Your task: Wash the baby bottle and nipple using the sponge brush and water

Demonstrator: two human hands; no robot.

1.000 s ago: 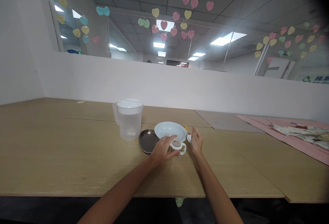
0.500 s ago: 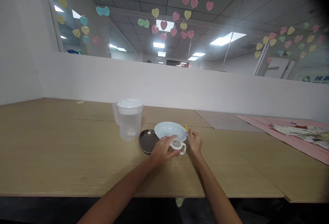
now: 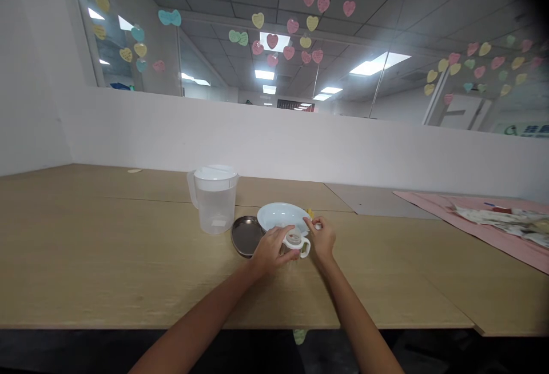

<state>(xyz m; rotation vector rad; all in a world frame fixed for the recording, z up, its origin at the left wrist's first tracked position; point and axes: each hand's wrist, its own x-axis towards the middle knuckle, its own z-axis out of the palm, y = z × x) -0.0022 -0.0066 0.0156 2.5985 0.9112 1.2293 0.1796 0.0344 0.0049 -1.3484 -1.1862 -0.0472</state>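
My left hand point(image 3: 273, 248) is wrapped round the left side of a small clear jar with a white rim and a white handle point(image 3: 305, 248). Its fingers cover part of the jar, which stands on the table. At the bowl's right edge, my right hand point(image 3: 322, 239) is closed, with a small white piece point(image 3: 318, 226) showing at its fingers; its kind is too small to make out. Just behind the jar is a pale blue-white bowl point(image 3: 278, 209). A dark metal dish point(image 3: 245, 235) lies to the left, partly behind my left hand.
A translucent lidded pitcher point(image 3: 215, 205) stands behind the dish. Something small and yellow point(image 3: 310, 213) shows beyond the bowl's right rim. On the right, a pink cloth point(image 3: 433, 205) bears several items. The wooden table point(image 3: 107, 265) meets a white wall at the back.
My right hand has shifted slightly left, its fingers now reaching over the bowl's right rim. My left hand stays on the jar.
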